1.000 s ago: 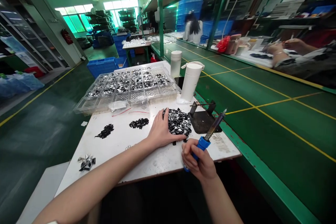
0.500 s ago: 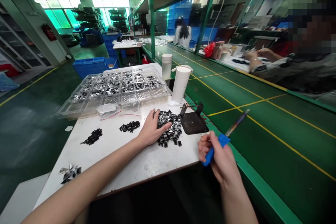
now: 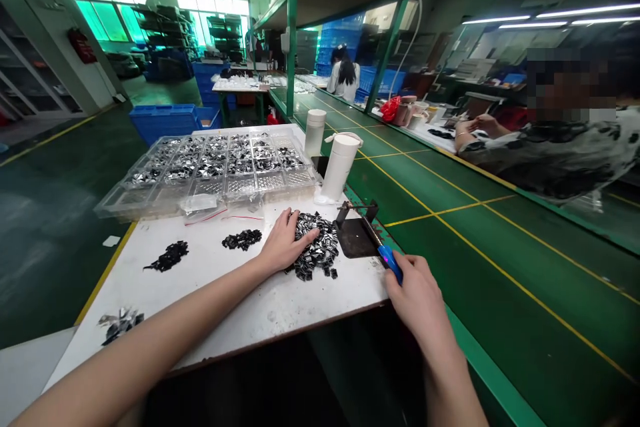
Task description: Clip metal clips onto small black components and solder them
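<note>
My left hand [image 3: 284,242] lies with fingers spread on the left side of a large pile of small black shiny pieces [image 3: 320,248]. My right hand [image 3: 414,282] grips the blue handle of a soldering iron [image 3: 389,261]. The iron's metal shaft points up and left, over a black metal stand [image 3: 354,238] with two uprights; whether it touches the stand's bar I cannot tell. Left of my left hand are two smaller heaps of black pieces [image 3: 242,239] [image 3: 170,256], and near my forearm a heap of silvery and dark pieces [image 3: 123,325].
Behind the piles stands a clear compartment tray [image 3: 210,183] of small parts, with plastic bags [image 3: 203,203] before it. Two white bottles [image 3: 340,167] [image 3: 315,132] stand beside it. A green conveyor [image 3: 440,213] runs along the right; a co-worker [image 3: 560,147] sits across it.
My right hand has turned the iron from pointing up and right to pointing up and left, bringing its shaft to the stand. My left hand stays on the pile; the view has shifted slightly.
</note>
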`<state>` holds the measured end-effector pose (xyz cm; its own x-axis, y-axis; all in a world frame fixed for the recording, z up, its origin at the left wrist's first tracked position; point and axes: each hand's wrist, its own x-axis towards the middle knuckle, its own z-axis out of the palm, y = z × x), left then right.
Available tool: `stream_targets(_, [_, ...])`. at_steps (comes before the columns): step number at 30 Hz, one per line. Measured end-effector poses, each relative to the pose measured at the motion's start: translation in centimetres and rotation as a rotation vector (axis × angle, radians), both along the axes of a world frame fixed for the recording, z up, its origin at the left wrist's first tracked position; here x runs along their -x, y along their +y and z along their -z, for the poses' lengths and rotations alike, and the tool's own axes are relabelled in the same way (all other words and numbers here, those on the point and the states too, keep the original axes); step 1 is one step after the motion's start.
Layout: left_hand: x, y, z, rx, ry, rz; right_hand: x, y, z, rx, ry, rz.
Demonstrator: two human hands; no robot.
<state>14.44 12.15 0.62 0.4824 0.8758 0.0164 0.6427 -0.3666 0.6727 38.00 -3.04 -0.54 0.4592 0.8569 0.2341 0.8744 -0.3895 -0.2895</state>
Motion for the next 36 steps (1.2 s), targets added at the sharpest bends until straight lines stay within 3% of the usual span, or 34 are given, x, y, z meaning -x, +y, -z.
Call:
stream_targets(5, [-0.1,0.3,0.1,0.011,0.012,-0.003,1.5,2.2,0.5,0.010,-0.082,-0.045])
stream_targets(8, [-0.3,0.2,0.5,-0.044,0.028,0.009,2.8,2.0,0.8,-0.178,-0.089,-0.069])
stream_targets(11, [-0.5,0.2,0.9,-0.077,0.016,0.011,4.8,1.9,0.7,-0.358,0.038,-0.278])
stream_targets(14, [-0.5,0.3,1.0,-0.093,-0.013,0.000,6.7,2.7,0.5,-0.225,0.151,-0.553])
stream_targets(16, [-0.5,0.6,1.0,-0.101,-0.024,-0.005,7.6,3.7,0.4,-0.079,0.140,-0.613])
stream_targets(24, [-1.0,2.9,1.3,-0.159,0.042,0.123,8.9,6.5,0.2,0.175,0.069,-0.575])
stream_targets(36, [-1.4,3.9,1.2,-0.234,0.020,0.208,9.6,8.0,0.7,0.111,0.131,-0.540])
